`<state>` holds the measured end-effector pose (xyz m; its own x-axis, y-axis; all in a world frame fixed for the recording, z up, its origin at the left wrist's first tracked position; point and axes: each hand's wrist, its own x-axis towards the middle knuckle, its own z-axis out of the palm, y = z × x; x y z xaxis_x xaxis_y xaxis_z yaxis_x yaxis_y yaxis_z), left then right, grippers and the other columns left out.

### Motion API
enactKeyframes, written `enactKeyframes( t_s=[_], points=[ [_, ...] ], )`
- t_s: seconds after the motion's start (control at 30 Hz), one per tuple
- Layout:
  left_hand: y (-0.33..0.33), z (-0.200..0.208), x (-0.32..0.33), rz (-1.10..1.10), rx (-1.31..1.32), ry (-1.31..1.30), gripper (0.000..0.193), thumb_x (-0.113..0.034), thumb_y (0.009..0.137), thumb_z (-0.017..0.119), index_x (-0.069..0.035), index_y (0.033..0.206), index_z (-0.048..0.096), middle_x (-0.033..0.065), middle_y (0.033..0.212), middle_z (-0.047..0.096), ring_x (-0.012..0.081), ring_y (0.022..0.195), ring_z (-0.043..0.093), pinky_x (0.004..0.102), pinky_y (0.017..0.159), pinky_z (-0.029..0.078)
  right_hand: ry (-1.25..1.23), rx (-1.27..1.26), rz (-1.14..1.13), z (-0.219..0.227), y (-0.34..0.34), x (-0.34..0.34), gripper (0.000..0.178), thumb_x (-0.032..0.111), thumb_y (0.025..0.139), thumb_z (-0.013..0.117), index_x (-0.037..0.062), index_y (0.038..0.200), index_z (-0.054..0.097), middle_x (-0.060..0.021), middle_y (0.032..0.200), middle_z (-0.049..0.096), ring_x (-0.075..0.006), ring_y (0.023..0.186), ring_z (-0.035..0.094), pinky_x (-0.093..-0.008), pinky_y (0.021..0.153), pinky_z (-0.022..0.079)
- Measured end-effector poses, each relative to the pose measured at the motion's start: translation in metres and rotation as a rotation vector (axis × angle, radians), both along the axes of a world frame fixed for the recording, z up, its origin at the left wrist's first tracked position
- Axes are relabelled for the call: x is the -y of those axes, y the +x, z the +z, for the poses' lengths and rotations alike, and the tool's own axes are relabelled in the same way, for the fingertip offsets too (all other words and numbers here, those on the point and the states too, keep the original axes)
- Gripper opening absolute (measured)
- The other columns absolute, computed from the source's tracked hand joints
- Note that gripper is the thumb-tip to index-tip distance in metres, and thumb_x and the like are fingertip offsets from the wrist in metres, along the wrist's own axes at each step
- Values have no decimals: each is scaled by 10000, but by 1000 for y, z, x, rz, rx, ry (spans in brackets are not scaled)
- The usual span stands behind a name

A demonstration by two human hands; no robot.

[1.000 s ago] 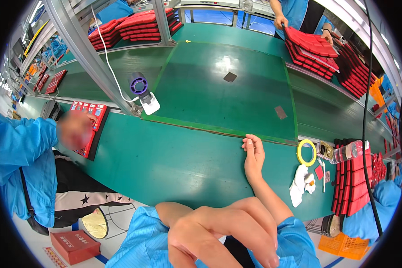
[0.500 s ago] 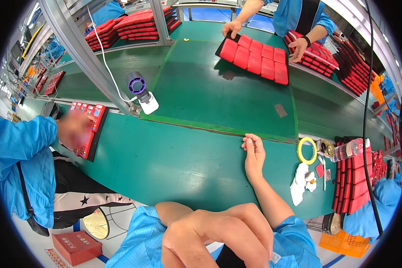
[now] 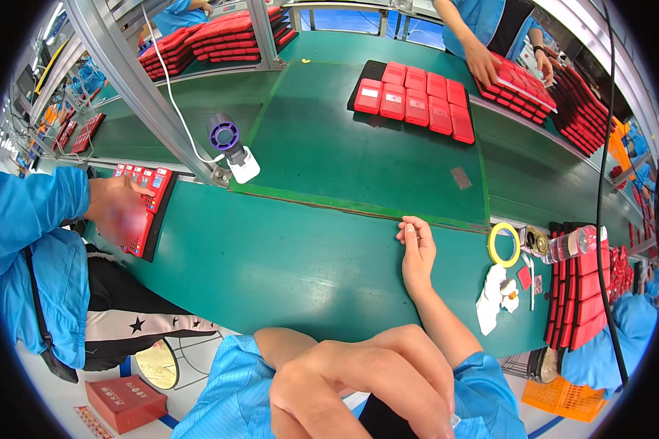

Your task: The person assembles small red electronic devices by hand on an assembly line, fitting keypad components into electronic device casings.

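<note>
My right hand (image 3: 417, 256) rests on the green worktable (image 3: 293, 256), its fingers loosely curled in with nothing in them. Its fingertips lie by the edge of the green-taped belt section (image 3: 322, 168). Very near the camera, at the bottom middle, my left hand (image 3: 366, 380) is raised with bent fingers. What those fingers close on, if anything, is hidden. Beyond my right hand, on the belt, lies a black tray (image 3: 374, 71) with rows of red box-shaped cases (image 3: 416, 102).
A small purple-and-black fan (image 3: 224, 134) stands left of the belt. Yellow tape (image 3: 504, 245), white tissue (image 3: 490, 300) and a clear bottle (image 3: 570, 245) sit right, beside stacked red cases (image 3: 582, 293). Co-workers' hands handle red keypad devices (image 3: 150, 201) left and stacked cases (image 3: 516, 88) far right.
The far co-worker has let go of the tray of red cases, now flat on the belt, and moved both hands to the stack at right. My hands have barely moved.
</note>
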<state>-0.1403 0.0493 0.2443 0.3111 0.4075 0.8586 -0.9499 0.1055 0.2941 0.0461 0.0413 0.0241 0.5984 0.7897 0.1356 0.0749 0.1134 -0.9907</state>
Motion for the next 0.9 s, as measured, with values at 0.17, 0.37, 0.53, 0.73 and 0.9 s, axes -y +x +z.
enactKeyframes(
  t_s=[0.17, 0.37, 0.53, 0.73, 0.9],
  points=[
    [2, -1, -3, -53, 22, 34, 352, -438, 980, 616, -126, 1041, 767, 210, 1158, 630, 300, 1000, 538, 333, 843, 476, 5, -21, 4, 1, 0, 0, 210, 140, 1049, 495, 16, 1171, 612, -35, 1032, 617, -82, 849, 541, -229, 777, 442],
    [11, -11, -8, -49, 87, 40, 360, -451, 975, 617, -140, 1096, 752, 232, 1194, 609, 292, 1017, 534, 370, 877, 486, 13, -30, -22, -2, 3, 0, 192, 142, 1040, 522, 25, 1153, 624, -38, 1024, 625, -83, 845, 554, -238, 779, 471],
    [7, -24, -9, 127, -306, -145, 329, -354, 1022, 568, -33, 1031, 638, 182, 1132, 577, 318, 988, 552, 428, 778, 541, 18, -66, -7, -6, 3, -1, 186, 136, 1035, 532, 27, 1151, 628, -36, 1022, 634, -80, 831, 560, -232, 758, 473],
    [61, -108, -92, 459, -922, -455, 204, -122, 1002, 571, 18, 1141, 625, 120, 1090, 642, 183, 932, 626, 311, 786, 530, 90, -146, -70, -7, 15, 4, 172, 106, 1019, 545, 14, 1144, 618, -41, 992, 627, -82, 805, 558, -231, 736, 476],
    [70, -188, -232, 535, -1141, -680, 232, -64, 983, 555, 9, 1199, 596, 111, 1079, 655, 186, 935, 650, 299, 794, 555, 41, -107, -154, 23, 78, -22, 152, 56, 980, 544, 1, 1106, 609, -41, 925, 597, -92, 723, 525, -231, 662, 443]
  ],
)
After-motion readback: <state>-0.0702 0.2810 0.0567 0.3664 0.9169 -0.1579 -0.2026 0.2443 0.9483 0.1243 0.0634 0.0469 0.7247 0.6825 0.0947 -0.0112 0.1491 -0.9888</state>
